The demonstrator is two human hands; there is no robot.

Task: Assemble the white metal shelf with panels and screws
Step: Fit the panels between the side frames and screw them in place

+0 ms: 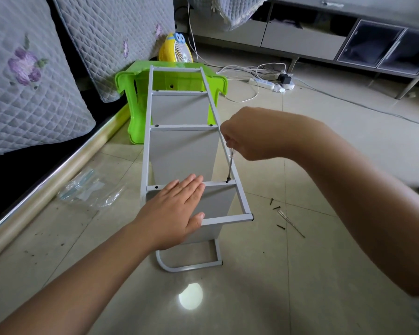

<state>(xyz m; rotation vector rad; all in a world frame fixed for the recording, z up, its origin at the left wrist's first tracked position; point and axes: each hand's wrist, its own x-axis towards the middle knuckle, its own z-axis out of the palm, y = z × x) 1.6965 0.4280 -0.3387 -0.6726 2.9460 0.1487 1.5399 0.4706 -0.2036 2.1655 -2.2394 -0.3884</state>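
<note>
Right hand (254, 134): curled fingers hide the handle of the screwdriver (230, 165), only its shaft showing; the screw (227, 181) at its tip is too small to read. Left hand (177, 209) covers the near-left corner of the white shelf frame (145, 146) at 7 o'clock. Clear plastic bag (92, 189), 9 o'clock: contents blurred; both forearms cut by frame edges.
</note>
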